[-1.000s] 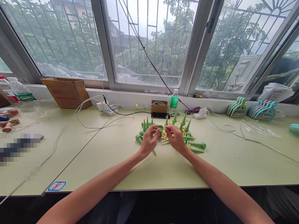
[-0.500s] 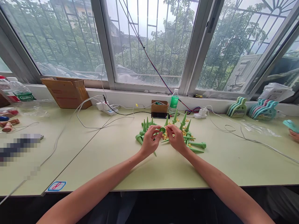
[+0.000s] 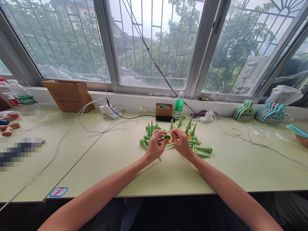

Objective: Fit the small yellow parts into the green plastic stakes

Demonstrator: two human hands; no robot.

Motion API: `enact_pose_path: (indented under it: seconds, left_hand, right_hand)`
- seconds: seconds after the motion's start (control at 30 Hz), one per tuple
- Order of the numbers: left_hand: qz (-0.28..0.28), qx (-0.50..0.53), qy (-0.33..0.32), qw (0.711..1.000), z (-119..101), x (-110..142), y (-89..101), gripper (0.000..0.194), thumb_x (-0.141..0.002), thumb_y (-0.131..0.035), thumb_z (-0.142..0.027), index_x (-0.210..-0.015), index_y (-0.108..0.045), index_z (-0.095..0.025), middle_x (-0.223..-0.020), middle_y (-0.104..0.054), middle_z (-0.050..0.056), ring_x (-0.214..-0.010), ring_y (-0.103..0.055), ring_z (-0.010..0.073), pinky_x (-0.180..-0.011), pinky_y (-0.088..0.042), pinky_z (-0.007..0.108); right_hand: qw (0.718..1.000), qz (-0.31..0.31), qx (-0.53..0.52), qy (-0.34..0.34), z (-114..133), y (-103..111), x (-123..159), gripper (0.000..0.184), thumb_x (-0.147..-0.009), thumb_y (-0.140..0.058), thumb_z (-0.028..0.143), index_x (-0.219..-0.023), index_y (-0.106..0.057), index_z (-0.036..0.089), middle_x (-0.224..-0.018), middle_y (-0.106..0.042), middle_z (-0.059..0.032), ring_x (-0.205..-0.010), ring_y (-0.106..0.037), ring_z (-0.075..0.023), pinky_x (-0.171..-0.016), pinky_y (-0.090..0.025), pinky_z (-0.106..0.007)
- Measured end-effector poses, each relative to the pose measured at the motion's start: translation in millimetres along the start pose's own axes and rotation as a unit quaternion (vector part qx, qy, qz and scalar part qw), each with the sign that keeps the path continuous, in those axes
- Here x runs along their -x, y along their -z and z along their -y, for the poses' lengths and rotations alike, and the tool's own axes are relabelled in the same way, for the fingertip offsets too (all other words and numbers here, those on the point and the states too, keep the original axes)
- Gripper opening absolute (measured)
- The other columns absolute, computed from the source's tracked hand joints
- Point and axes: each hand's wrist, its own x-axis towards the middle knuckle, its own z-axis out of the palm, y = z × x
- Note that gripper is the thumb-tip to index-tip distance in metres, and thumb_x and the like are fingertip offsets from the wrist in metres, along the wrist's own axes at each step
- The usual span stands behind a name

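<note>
Over the middle of the table, my left hand [image 3: 154, 146] is closed around a green plastic plant watering spike [image 3: 166, 136], its round end showing between thumb and fingers. Close beside it, my right hand [image 3: 182, 143] is pinched; whatever lies between its fingertips is too small to make out. Around both hands are several more green spikes [image 3: 189, 125], some standing point up and others lying on their sides. Small yellow plastic pieces [image 3: 195, 149] are scattered among them, partly hidden behind my hands.
Behind the pile stand a small cardboard box [image 3: 164, 110], a phone [image 3: 165, 119] and a green-labelled bottle [image 3: 179, 103]. White cables [image 3: 106, 131] cross the table. Clothes hangers [image 3: 271, 113] are at right, near another person's hand [image 3: 301, 140]. A larger carton [image 3: 68, 96] stands left.
The green spike in my left hand has tilted, so its round end faces me less. My right hand stays pinched nearby. At far right, the other person's hand and its blue-green thing have shifted.
</note>
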Motion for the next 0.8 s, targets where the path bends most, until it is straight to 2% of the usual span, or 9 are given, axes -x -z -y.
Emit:
enact_pose_path:
  seconds: [0.3, 0.5, 0.7, 0.8]
  left_hand:
    - [0.0, -0.023, 0.006, 1.0, 3, 0, -0.4, 0.018, -0.083, -0.057, -0.028, -0.099, -0.06, -0.021, -0.104, -0.05, 0.007, -0.088, -0.059, 0.0147, -0.077, -0.056, 0.031]
    - [-0.033, 0.05, 0.082, 0.995, 1, -1, -1.6, 0.03, -0.08, -0.062, -0.033, -0.104, -0.051, -0.02, -0.108, -0.054, 0.007, -0.094, -0.061, 0.0161, -0.076, -0.056, 0.029]
    - [-0.078, 0.136, 0.156, 0.975, -2, -8, -0.4, 0.034, -0.082, -0.059, -0.046, -0.098, -0.051, -0.018, -0.095, -0.055, 0.005, -0.075, -0.064, 0.0137, -0.06, -0.055, 0.025]
    - [-0.061, 0.176, 0.205, 0.961, -2, -10, -0.3, 0.035, -0.083, -0.055, -0.051, -0.087, -0.05, -0.017, -0.074, -0.056, 0.001, -0.055, -0.06, 0.0122, -0.048, -0.051, 0.026]
  right_hand:
    - [1.0, 0.008, 0.002, -0.004, 0, -3, 1, 0.02, -0.094, -0.044, 0.03, -0.084, -0.057, 0.018, -0.076, -0.057, -0.0037, -0.064, -0.051, -0.014, -0.058, -0.045, -0.024]
    - [1.0, 0.002, -0.005, -0.017, 0, -6, 3, 0.021, -0.094, -0.044, 0.032, -0.086, -0.057, 0.019, -0.076, -0.058, -0.0038, -0.064, -0.052, -0.0143, -0.058, -0.045, -0.025]
    - [1.0, 0.0, -0.008, -0.024, -1, -7, 3, 0.022, -0.095, -0.043, 0.032, -0.086, -0.057, 0.019, -0.077, -0.057, -0.0039, -0.062, -0.05, -0.0138, -0.057, -0.045, -0.025]
    - [1.0, 0.004, -0.017, -0.026, -1, -7, 3, 0.022, -0.095, -0.042, 0.033, -0.086, -0.057, 0.019, -0.076, -0.056, -0.0034, -0.06, -0.049, -0.0134, -0.056, -0.044, -0.024]
